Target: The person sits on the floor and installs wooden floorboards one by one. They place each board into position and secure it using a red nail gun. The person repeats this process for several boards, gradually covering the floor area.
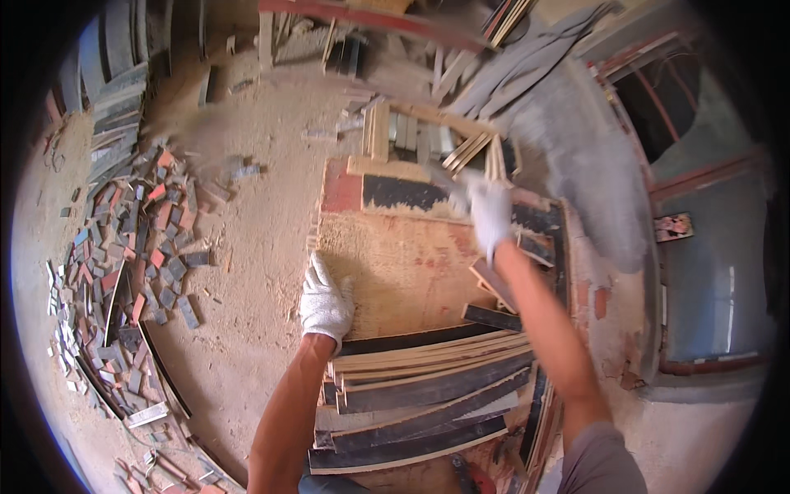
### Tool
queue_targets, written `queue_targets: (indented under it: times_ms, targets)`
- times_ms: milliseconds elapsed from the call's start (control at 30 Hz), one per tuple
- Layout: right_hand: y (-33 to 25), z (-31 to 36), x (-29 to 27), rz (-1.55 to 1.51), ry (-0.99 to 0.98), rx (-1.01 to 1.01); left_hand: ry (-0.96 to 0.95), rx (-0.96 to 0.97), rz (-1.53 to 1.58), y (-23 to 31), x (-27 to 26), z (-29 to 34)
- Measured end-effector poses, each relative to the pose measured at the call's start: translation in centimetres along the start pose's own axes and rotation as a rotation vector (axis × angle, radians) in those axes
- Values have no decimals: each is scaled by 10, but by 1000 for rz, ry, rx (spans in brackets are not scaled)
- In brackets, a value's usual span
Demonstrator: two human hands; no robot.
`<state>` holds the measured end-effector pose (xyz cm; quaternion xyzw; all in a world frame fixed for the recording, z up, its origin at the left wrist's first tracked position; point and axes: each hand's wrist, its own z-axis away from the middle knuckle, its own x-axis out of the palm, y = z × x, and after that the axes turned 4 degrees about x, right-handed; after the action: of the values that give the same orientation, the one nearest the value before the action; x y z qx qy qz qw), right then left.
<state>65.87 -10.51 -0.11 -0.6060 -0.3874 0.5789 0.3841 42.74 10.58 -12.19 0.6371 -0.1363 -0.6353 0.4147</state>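
Here, the gloved left hand lies at the left edge of the table, fingers extended. The gloved right hand is blurred near the black-faced board across the table's far part; whether it grips anything, I cannot tell. Wooden strips lie nearer; offcuts litter the floor.

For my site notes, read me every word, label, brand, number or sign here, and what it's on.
None can be read.
Card at the right: too small to tell whether it bears text.
Red marks on the board: too faint to make out.
Left glove: no lettering shows.
Right glove: too blurred to tell.
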Motion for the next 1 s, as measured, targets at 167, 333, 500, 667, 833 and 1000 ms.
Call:
queue_targets:
  times_ms: [167, 333, 500, 667, 833, 1000]
  targets:
    - [-94, 253, -52, -316, -275, 443, 138, 80, -194, 1, -42, 32]
    - [-83, 444, -129, -344, -76, 423, -337, 90, 1312, 119, -67, 276]
    - [-48, 573, -150, -75, -228, 123, -162, -162, 1342, 109, -61, 427]
    - [-26, 631, -219, 82, -169, 158, -325, -11, 1018, 114, -25, 483]
    - [-38, 678, -257, -264, -61, 611, -345, -127, 973, 104, -45, 514]
    - [-39, 738, -285, -189, -48, 803, -366, -370, 918, 86, -38, 539]
